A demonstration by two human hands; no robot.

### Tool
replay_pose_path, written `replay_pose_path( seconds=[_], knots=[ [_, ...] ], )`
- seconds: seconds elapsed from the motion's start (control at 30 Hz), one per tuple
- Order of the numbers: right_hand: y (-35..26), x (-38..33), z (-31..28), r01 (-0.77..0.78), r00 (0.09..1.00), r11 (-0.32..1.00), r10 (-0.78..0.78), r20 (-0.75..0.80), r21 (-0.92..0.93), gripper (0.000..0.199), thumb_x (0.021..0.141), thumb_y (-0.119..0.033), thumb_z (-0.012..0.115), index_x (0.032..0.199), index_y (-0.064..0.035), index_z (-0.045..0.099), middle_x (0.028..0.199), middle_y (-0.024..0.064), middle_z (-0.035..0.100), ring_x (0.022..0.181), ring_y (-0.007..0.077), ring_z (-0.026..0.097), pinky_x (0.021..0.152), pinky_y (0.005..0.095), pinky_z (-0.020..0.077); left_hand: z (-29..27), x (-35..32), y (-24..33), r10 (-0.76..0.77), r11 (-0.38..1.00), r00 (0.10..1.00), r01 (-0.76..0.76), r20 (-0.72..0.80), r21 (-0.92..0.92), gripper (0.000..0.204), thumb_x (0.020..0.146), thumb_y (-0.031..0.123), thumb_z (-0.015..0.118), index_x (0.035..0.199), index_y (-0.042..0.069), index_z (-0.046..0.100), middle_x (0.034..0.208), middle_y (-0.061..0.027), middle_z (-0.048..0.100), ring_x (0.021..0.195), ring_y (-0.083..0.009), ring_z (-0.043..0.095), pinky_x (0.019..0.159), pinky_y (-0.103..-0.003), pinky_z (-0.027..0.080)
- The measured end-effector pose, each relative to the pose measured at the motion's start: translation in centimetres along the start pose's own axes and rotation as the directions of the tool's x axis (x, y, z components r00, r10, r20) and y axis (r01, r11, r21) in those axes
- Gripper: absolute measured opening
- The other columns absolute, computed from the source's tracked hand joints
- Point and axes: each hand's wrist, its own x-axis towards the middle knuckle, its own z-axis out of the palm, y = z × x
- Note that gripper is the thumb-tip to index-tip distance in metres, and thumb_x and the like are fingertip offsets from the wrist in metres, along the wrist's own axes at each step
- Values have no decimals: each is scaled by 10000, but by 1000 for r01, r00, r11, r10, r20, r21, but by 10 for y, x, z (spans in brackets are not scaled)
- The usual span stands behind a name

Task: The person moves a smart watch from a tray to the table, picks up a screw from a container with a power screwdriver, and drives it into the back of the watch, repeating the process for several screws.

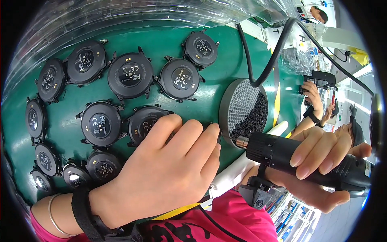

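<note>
My right hand (322, 157) is wrapped round a black electric screwdriver (270, 151), which lies nearly level. Its thin bit points left at my left fingertips. My left hand (177, 161) is closed with curled fingers over a dark round watch case (219, 138); only a bit of its edge shows, and the hand hides the rest. Whether the bit touches it, I cannot tell. Beside my left knuckles a black watch case (142, 125) lies back up, partly covered. Just beyond the screwdriver's tip stands a round grey dish (227, 101) with a dimpled plate and many tiny black screws (254, 119).
Several more watch cases (130, 75) lie back up across the green mat (161, 42) on the left. A black cable (278, 48) loops above the dish. Clear plastic sheeting (133, 16) borders the far side. Co-workers' hands (312, 97) are at the right.
</note>
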Motion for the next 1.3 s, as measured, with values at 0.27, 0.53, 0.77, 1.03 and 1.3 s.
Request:
replay_pose_path(
  seconds=[0.27, 0.53, 0.77, 1.03, 1.3],
  knots=[
    [1, 4, 7, -2, 996, 1000, 1, 87, 2, 702, 856, -409, 658, 1356, 12, 401, 811, 40, 512, 512, 122, 549, 483, 259, 474, 3, 1, 1, 3, 999, 1000, -5, -31, -36, 292, 712, 127, 668, 991, 52, 718, 1172, -117, 614, 917, -240, 549, 816, -398, 442],
    [5, 6, 16, -16, 996, 1000, 17, 88, -8, 707, 877, -455, 656, 1342, 17, 408, 808, 51, 515, 504, 124, 543, 473, 238, 474, 5, 1, 0, 20, 999, 999, -22, -49, -45, 290, 714, 115, 672, 985, 21, 713, 1171, -145, 613, 904, -257, 553, 801, -399, 465],
    [10, 3, 9, 29, 999, 993, -26, -21, 118, 650, 904, -439, 599, 1328, 24, 431, 797, 56, 501, 529, 125, 540, 474, 263, 455, 2, 2, 2, 64, 998, 997, -64, -35, 22, 356, 694, 143, 698, 1029, 20, 700, 1128, -137, 612, 891, -258, 549, 804, -404, 460],
    [2, 2, -19, -30, 981, 998, 21, -193, -48, 664, 920, -470, 525, 1353, 24, 433, 796, 67, 498, 550, 130, 526, 479, 289, 421, -7, 1, 5, -73, 997, 990, 73, 124, 4, 498, 661, 239, 765, 1112, 54, 664, 999, -96, 590, 872, -256, 546, 865, -418, 418],
    [5, 3, -12, -30, 995, 998, 24, -95, -58, 649, 924, -469, 511, 1357, 9, 437, 806, 76, 516, 546, 135, 529, 482, 296, 428, 1, 1, -1, 72, 997, 997, -72, 4, 13, 327, 758, 158, 693, 1056, 28, 667, 1123, -144, 610, 1002, -285, 584, 892, -412, 422]
  ],
)
